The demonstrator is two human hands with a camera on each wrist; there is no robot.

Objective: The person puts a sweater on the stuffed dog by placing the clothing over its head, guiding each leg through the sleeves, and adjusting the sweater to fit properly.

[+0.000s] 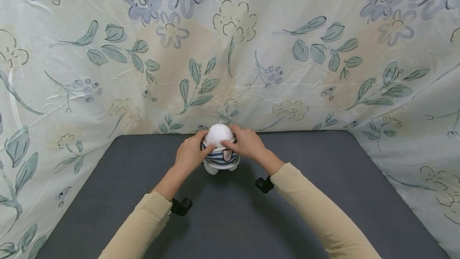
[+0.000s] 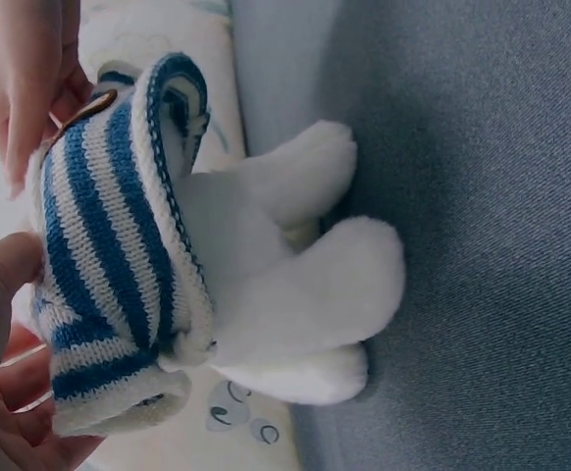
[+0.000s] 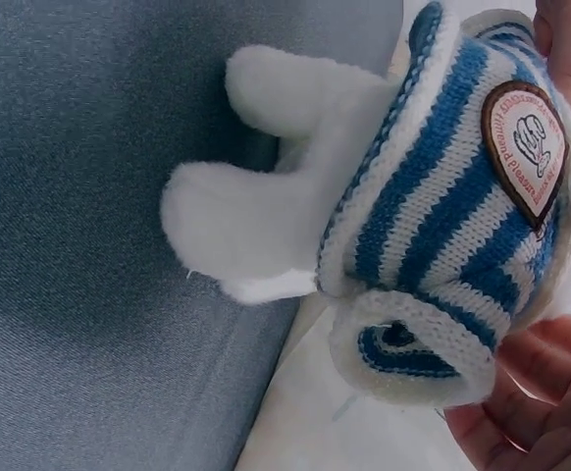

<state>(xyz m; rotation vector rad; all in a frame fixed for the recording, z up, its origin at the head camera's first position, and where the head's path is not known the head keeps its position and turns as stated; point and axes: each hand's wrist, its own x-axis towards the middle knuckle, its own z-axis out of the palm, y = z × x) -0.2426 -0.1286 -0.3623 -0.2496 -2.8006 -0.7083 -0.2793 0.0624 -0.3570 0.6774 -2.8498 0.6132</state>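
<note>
Standing plush (image 1: 217,135) at back-centre of grey surface (image 1: 305,195), near floral cloth (image 1: 230,51) | left hand (image 1: 189,154) pinching striped sweater (image 1: 220,159) | right hand (image 1: 247,144) pinching sweater's other side, by badge (image 1: 227,155)

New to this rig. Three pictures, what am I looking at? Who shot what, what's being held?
No machine here: a person works with bare hands. The big picture comes from a head camera; the two close-ups come from cameras strapped to each wrist. On the dark grey padded surface stands a white plush toy in a blue-and-white striped knitted sweater with a brown badge. The left hand and right hand both grip the sweater at the toy's sides. A floral cloth hangs behind.
</note>
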